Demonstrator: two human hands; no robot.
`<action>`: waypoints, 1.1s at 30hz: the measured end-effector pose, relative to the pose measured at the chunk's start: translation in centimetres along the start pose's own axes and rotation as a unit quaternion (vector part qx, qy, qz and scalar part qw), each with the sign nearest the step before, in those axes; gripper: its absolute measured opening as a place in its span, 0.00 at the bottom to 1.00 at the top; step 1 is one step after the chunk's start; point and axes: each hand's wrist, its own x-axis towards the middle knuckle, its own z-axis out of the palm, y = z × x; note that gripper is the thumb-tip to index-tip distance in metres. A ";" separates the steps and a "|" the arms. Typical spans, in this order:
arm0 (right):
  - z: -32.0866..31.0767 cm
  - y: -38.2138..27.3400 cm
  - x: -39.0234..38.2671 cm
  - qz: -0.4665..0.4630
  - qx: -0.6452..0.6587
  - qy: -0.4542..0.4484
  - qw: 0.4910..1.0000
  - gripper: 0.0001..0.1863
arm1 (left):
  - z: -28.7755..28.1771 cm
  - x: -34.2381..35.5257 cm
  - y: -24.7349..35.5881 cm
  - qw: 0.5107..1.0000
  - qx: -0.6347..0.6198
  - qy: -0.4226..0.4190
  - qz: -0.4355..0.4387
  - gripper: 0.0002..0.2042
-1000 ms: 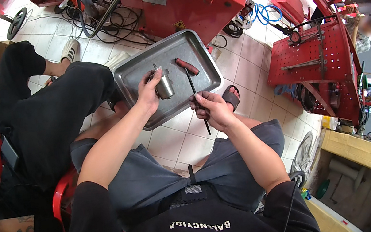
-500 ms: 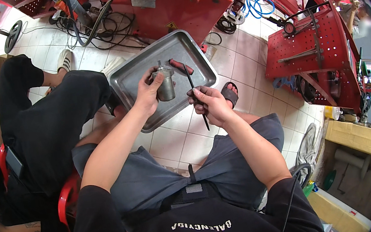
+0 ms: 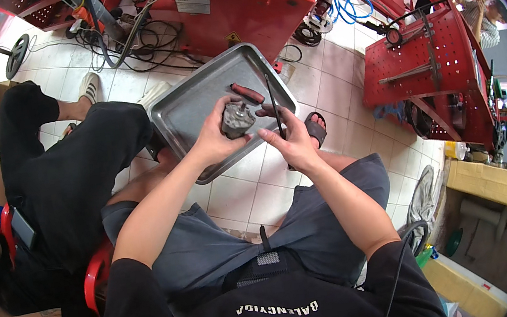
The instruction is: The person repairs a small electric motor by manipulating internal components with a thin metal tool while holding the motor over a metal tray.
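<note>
My left hand (image 3: pixel 215 139) is wrapped round a small grey starter motor (image 3: pixel 239 120), a metal cylinder with a short shaft. Its shaft end is tipped up toward me. A thin black rod (image 3: pixel 271 94) is held between the fingers of my right hand (image 3: pixel 296 142), pointing away from me. The right thumb and fingertips are close to the motor's right side; I cannot tell whether they touch it. Below both hands lies a grey metal tray (image 3: pixel 169 149) on the floor. In it rests a dark red handle-shaped piece (image 3: pixel 247 92).
A person in black trousers (image 3: pixel 73 164) sits close on my left, on a red chair (image 3: pixel 93 278). A red machine (image 3: pixel 226 13) stands beyond the tray, with black cables (image 3: pixel 153 46) beside it. On the right is a red perforated stand (image 3: pixel 417 80). Yellowish boxes (image 3: pixel 497 186) stand lower right.
The motor has turned from upright to shaft end toward me and moved slightly right. My right hand has come nearer to it, its fingers opening out around the rod.
</note>
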 end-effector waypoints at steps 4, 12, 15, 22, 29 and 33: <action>-0.4 0.5 -0.3 -0.027 0.018 -0.033 0.999 0.30 | 0.7 -0.6 1.2 0.996 0.068 -0.050 0.006 0.34; -0.9 1.2 0.1 0.087 0.152 -0.015 0.984 0.19 | 0.2 -0.6 0.5 0.965 -0.235 -0.019 -0.118 0.28; -0.3 1.0 0.1 0.042 0.116 0.038 0.992 0.13 | -0.6 -0.4 0.0 0.882 -0.433 -0.046 -0.177 0.25; -0.7 0.0 0.0 -0.062 -0.058 0.081 0.993 0.09 | -1.5 -0.4 -1.2 0.794 -0.571 -0.037 -0.205 0.28; -0.8 1.0 0.3 -0.016 0.026 0.066 0.997 0.13 | -0.9 0.3 -2.0 0.971 -0.198 0.048 -0.125 0.30; -1.0 1.0 0.4 0.033 0.066 0.048 0.996 0.15 | -0.8 -0.1 -2.2 0.875 -0.419 0.070 -0.231 0.30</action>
